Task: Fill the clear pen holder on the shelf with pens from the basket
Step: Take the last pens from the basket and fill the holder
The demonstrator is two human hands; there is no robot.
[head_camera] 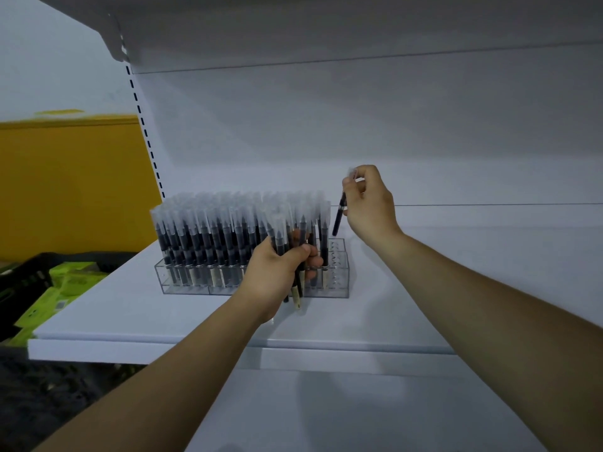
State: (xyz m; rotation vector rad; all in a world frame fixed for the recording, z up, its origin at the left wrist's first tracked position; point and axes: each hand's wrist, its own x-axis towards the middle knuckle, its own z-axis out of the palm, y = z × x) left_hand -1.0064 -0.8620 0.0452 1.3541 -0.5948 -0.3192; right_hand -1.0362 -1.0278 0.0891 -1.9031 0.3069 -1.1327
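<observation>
A clear pen holder (339, 282) stands on the white shelf (424, 288), packed with several upright dark pens (208, 230) with frosted caps. Only its rightmost column shows bare holes. My left hand (277, 272) is shut on a bundle of pens (295, 256), held upright in front of the holder's right part. My right hand (370, 203) pinches a single pen (339, 216) by its capped top. That pen hangs tilted above the holder's right end, its lower tip just over the bare holes.
The shelf's front edge (228, 349) runs across below my arms. A black basket (23, 282) with green packets (65, 282) sits low at the left. A slotted upright (146, 135) and a yellow wall (65, 184) lie left of the holder. Another shelf (326, 27) hangs overhead.
</observation>
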